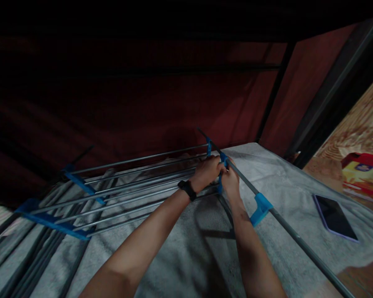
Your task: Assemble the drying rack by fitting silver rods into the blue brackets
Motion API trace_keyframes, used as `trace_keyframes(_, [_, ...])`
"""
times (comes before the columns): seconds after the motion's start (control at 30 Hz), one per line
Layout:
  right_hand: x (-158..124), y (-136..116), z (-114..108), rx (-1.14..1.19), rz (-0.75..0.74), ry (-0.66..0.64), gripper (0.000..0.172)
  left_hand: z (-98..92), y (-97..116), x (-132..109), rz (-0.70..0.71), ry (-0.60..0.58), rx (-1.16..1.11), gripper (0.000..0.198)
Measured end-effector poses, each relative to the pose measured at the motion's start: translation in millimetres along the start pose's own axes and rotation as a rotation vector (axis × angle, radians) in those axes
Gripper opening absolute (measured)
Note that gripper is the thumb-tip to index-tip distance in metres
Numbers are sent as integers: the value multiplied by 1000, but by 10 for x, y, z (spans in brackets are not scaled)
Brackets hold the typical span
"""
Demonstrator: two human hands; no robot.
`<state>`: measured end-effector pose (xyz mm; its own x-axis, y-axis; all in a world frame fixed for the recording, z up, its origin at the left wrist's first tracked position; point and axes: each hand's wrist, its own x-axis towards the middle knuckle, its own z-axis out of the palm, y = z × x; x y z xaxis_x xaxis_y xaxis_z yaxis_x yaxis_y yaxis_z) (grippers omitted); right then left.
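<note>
My left hand (207, 171), with a black band on its wrist, is closed at the right end of a partly assembled rack of grey metal rods (118, 203). Right beside it, my right hand (231, 177) is closed around a blue plastic connector (224, 158) on a long grey pole (245, 181). The fingers of both hands meet there and partly hide the joint. A second blue connector (261, 208) sits lower on the pole, near my right forearm. At the rack's left end, the rods run into a blue end bracket (54, 221) and a smaller blue bracket (83, 184).
Several loose grey tubes (39, 256) lie at the left on a light grey cloth (286, 182). A phone (335, 217) rests on the cloth at right, near a red and yellow package (365, 176). Dark frame bars and a red backing (161, 111) stand behind.
</note>
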<state>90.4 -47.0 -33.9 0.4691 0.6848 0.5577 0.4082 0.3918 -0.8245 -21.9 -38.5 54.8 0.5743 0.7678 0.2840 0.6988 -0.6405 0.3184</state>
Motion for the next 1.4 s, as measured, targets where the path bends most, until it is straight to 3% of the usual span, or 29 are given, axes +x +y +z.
trace_keyframes(0.47, [-8, -88, -46, -73, 13, -36, 32, 73, -113, 76, -64, -23, -57, 27])
trace_keyframes(1.07, [-93, -196, -37, -112, 19, -35, 34, -52, -105, 72, -119, 11, -199, 25])
trace_keyframes(1.4, [-87, -166, -24, -149, 20, -34, 34, 64, -157, 65, -127, 23, -163, 26])
